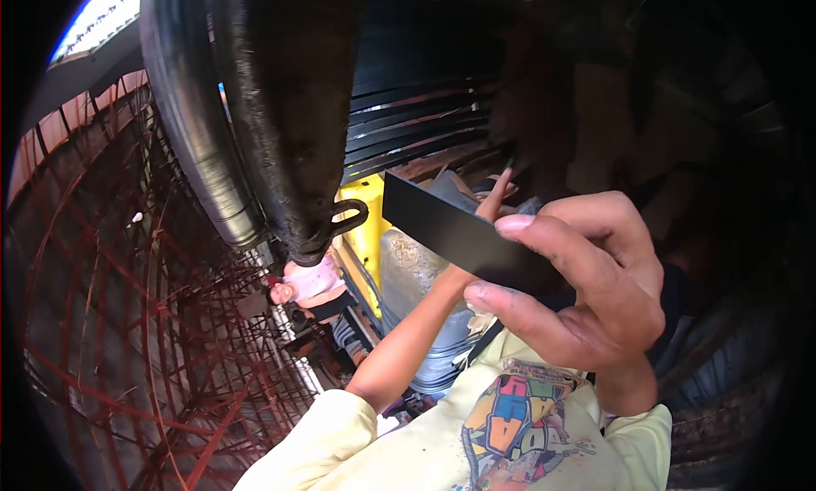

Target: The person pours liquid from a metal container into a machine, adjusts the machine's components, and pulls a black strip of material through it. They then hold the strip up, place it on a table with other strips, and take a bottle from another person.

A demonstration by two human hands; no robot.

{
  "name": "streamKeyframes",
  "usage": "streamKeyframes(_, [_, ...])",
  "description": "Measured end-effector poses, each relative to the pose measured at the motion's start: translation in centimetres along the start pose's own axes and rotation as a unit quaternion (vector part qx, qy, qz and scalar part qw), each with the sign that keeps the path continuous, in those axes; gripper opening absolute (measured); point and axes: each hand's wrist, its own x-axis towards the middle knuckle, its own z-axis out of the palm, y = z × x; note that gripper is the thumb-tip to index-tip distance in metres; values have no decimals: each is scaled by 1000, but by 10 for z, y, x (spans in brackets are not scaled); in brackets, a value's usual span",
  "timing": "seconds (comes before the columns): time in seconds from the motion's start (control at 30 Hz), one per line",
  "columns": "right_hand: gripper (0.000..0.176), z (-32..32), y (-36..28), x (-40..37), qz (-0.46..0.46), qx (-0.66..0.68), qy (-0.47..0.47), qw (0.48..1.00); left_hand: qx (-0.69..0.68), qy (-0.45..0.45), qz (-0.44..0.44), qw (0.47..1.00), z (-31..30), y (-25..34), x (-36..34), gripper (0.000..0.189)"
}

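Note:
My right hand [586, 279] pinches a flat black rectangular piece [450, 232] between the thumb below and the fingers above. Its near end is covered by those fingers, and its far end points up and left. Behind the piece, my left hand [497, 194] is partly hidden, with one finger stretched upward. Left of the piece, a thick dark metal beam [289, 109] with a small loop [350, 215] at its lower end comes close to it. Beneath my left forearm stands a grey, worn surface [408, 262].
A shiny metal cylinder [191, 109] runs beside the beam. Reddish metal rods [144, 321] form a lattice on the left. Another person [314, 283] is in the background, near a yellow panel [365, 228]. Dark slats [416, 117] line the back. The right side is deep in shadow.

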Motion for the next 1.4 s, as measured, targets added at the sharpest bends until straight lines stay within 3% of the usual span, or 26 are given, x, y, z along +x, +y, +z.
streamKeyframes(0.07, [46,1,-9,7,-12,-16,-8,1000,122,-165,-1,979,-51,5,0,37])
streamKeyframes(0.13, [46,6,-20,11,-22,-35,-12,999,32,-86,-78,993,-72,-32,-18,23])
streamKeyframes(0.2, [46,14,-33,15,-31,-49,-13,998,116,14,26,993,-93,-50,-35,32])
streamKeyframes(0.27, [47,19,-46,17,-29,-76,-24,996,41,150,4,988,-123,-61,-43,47])
streamKeyframes(0.3, [48,21,-53,18,-16,-82,-21,996,15,159,-110,981,-155,-29,-44,59])
streamKeyframes(0.33, [48,22,-62,21,-15,-98,-24,995,-5,276,-94,956,-173,22,-40,49])
streamKeyframes(0.37, [47,22,-67,23,-23,-114,-23,993,20,350,113,930,-201,18,-23,38])
streamKeyframes(0.4, [45,21,-70,25,-35,-129,-21,991,10,375,137,917,-221,67,-14,30])
streamKeyframes(0.47, [43,21,-85,34,-37,-153,-25,987,-55,343,289,892,-251,155,8,28])
streamKeyframes(0.53, [43,20,-99,42,-37,-194,-27,980,-106,223,408,879,-259,248,39,32])
streamKeyframes(0.6, [42,20,-113,53,-51,-216,-34,974,-2,127,514,848,-264,315,85,42])
streamKeyframes(0.67, [42,17,-129,57,-55,-236,-36,970,89,114,604,783,-251,374,131,51])
streamKeyframes(0.73, [42,15,-136,63,-64,-255,-37,964,177,294,580,739,-214,407,142,66])
streamKeyframes(0.8, [41,15,-140,64,-71,-259,-31,963,303,-39,484,820,-254,442,167,69])
streamKeyframes(0.93, [39,22,-143,63,-61,-248,-22,967,258,-19,481,838,-237,437,206,61])
streamKeyframes(0.97, [39,24,-141,62,-59,-246,-28,967,253,17,511,821,-235,435,206,72])
streamKeyframes(1.03, [39,27,-136,60,-60,-238,-41,968,261,12,492,831,-234,436,208,74])
streamKeyframes(1.13, [40,34,-132,60,-54,-238,-56,968,287,11,437,852,-238,444,192,78])
streamKeyframes(1.2, [40,38,-126,59,-53,-236,-65,968,306,-35,409,859,-252,458,161,64])
streamKeyframes(1.27, [39,43,-121,59,-56,-235,-73,968,297,17,450,842,-247,450,166,61])
streamKeyframes(1.4, [39,57,-115,59,-76,-240,-70,965,354,53,411,839,-247,452,156,72])
